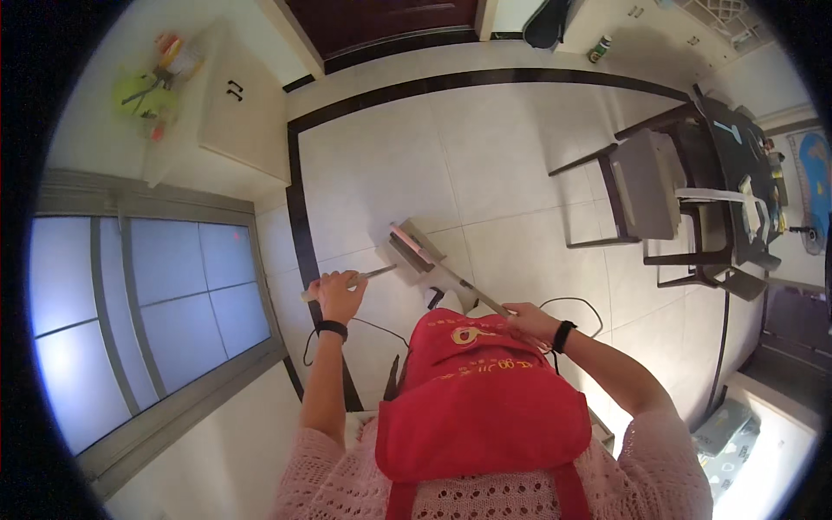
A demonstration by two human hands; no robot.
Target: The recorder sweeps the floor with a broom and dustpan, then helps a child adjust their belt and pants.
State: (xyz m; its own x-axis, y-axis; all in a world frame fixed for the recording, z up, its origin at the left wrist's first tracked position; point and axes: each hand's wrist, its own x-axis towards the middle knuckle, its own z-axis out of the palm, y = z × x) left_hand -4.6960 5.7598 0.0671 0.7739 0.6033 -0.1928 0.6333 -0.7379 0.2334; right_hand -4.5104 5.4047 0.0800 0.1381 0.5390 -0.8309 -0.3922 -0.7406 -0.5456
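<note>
My left hand [338, 294] is closed around the light handle of a long thin tool, likely a dustpan handle [379, 272], whose shaft runs toward a grey dustpan [426, 240] on the tiled floor. My right hand [530, 323] grips the pole of a broom [484, 299]. The broom's pink head [406, 239] lies over the dustpan, close to my feet. Whether bristles touch the pan's inside is not clear. A red apron [481, 416] with yellow print covers my front.
Dark-framed chairs [650, 185] and a dark table [747, 175] stand at the right. A pale cabinet [244, 123] is at upper left, above a sliding glass door [188, 292]. A green bottle [599, 49] stands near the far wall. Black cords [585, 302] show beside me.
</note>
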